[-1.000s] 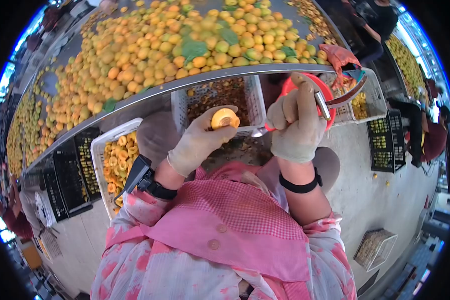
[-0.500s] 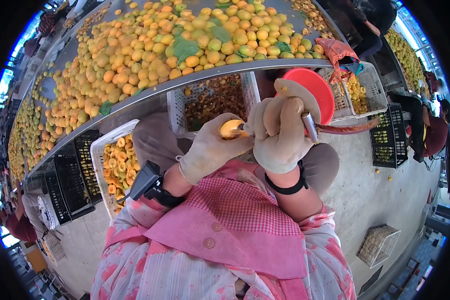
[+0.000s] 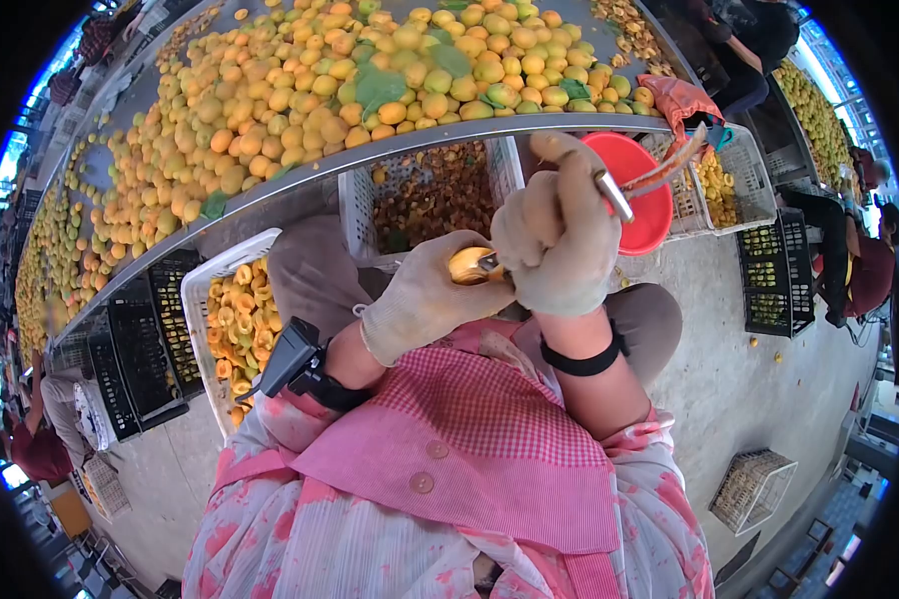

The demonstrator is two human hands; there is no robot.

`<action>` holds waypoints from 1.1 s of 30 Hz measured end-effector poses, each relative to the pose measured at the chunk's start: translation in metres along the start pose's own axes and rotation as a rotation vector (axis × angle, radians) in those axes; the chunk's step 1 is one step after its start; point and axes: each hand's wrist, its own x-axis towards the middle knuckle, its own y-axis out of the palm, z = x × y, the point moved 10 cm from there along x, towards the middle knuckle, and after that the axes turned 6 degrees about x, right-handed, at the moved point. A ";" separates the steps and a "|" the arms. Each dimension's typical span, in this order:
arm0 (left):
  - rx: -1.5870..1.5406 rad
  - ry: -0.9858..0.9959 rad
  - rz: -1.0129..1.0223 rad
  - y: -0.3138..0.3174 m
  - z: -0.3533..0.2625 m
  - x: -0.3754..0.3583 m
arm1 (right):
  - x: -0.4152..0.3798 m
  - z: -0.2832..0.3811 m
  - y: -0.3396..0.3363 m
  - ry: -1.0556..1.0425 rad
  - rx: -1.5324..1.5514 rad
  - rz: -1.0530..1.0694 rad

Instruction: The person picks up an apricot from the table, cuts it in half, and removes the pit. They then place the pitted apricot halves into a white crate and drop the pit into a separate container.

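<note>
While between gloved hands [image 3: 425, 299], plain fruit [image 3: 466, 266]

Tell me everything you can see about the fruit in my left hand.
The fruit is yellow-orange and smooth-looking, gripped in your gloved left hand, which partly hides it. Beside your gloved right hand, a metallic tool tip seems to touch a darker patch on it. Whether it is cut open, I can't tell.

The fruit [image 3: 463, 266] is yellow-orange, the apron [image 3: 459, 404] pink and part-checked.
</note>
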 end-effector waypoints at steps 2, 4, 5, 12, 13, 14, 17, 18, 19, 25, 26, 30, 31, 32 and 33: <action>0.016 0.012 0.076 0.004 -0.005 -0.001 | 0.003 -0.011 -0.011 0.134 0.100 -0.085; 0.003 -0.006 0.114 0.006 -0.006 -0.002 | 0.003 -0.018 -0.016 0.174 0.230 -0.088; -0.010 -0.025 0.152 0.008 -0.006 -0.002 | 0.004 -0.025 -0.018 0.214 0.359 -0.091; -0.140 0.129 0.249 0.009 -0.019 -0.005 | 0.009 -0.043 -0.024 0.250 0.559 -0.049; -0.084 0.112 0.243 0.007 -0.017 -0.004 | 0.011 -0.040 -0.023 0.230 0.518 -0.040; -0.086 0.104 0.251 0.006 -0.014 -0.001 | 0.012 -0.038 -0.023 0.228 0.493 -0.092; -0.458 -0.148 0.272 0.014 -0.007 -0.006 | 0.012 -0.031 -0.026 0.185 0.330 -0.244; -0.499 -0.191 0.251 0.014 -0.002 -0.007 | 0.012 -0.028 -0.022 0.168 0.334 -0.227; -0.542 -0.237 0.230 0.018 0.008 -0.009 | 0.012 -0.023 -0.021 0.129 0.310 -0.227; -0.774 -0.245 0.245 0.013 0.021 -0.007 | 0.007 0.018 -0.029 -0.095 0.161 -0.271; -0.677 -0.177 0.201 0.004 0.023 -0.005 | 0.007 0.015 -0.032 -0.003 -0.114 -0.271; -0.195 0.147 0.084 -0.023 0.007 -0.007 | -0.007 -0.028 -0.034 0.207 -0.551 -0.132; 0.147 0.409 0.031 -0.025 -0.006 -0.011 | -0.013 -0.034 -0.025 0.239 -0.625 -0.076; 0.146 0.410 0.030 -0.027 0.002 -0.008 | -0.016 -0.040 -0.029 0.239 -0.627 -0.076; 0.240 0.555 0.027 -0.026 -0.010 -0.012 | -0.019 -0.052 -0.027 0.259 -0.715 0.002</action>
